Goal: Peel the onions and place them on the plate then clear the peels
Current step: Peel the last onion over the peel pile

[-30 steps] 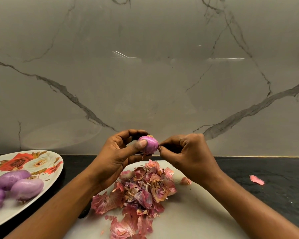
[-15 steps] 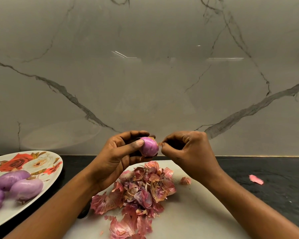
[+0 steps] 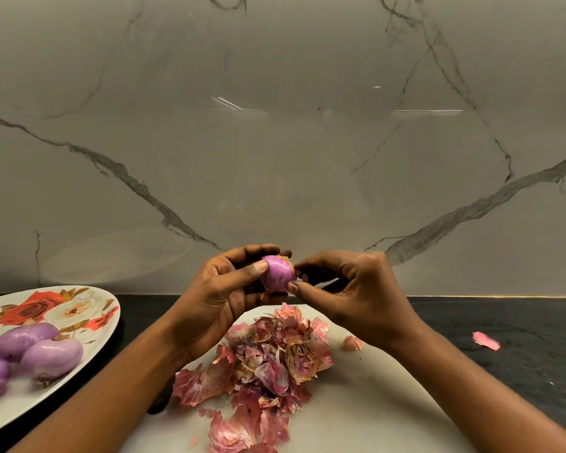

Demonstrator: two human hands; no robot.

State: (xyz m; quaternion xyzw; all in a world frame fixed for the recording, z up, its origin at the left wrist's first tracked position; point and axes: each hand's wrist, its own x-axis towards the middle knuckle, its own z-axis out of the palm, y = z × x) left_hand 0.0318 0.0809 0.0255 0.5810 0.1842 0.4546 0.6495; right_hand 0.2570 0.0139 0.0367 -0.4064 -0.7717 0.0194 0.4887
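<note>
Board (image 3: 373,407) white, far edge near wall (image 3: 275,158). Dark counter (image 3: 530,380) open to R, one stray peel (image 3: 486,340) on it. Plate (image 3: 111,317) at L, rim just beside board, apart from L forearm; 3 peeled onions (image 3: 51,356) on its near part. Peel pile (image 3: 268,358) mid-board, below hands. Onion (image 3: 276,273) held in air over pile's far edge. L hand (image 3: 223,299) grips it: thumb across front, fingers curled behind. R hand (image 3: 356,299) palm-in, thumb + forefinger tips pinch onion's R side, other fingers curled.
</note>
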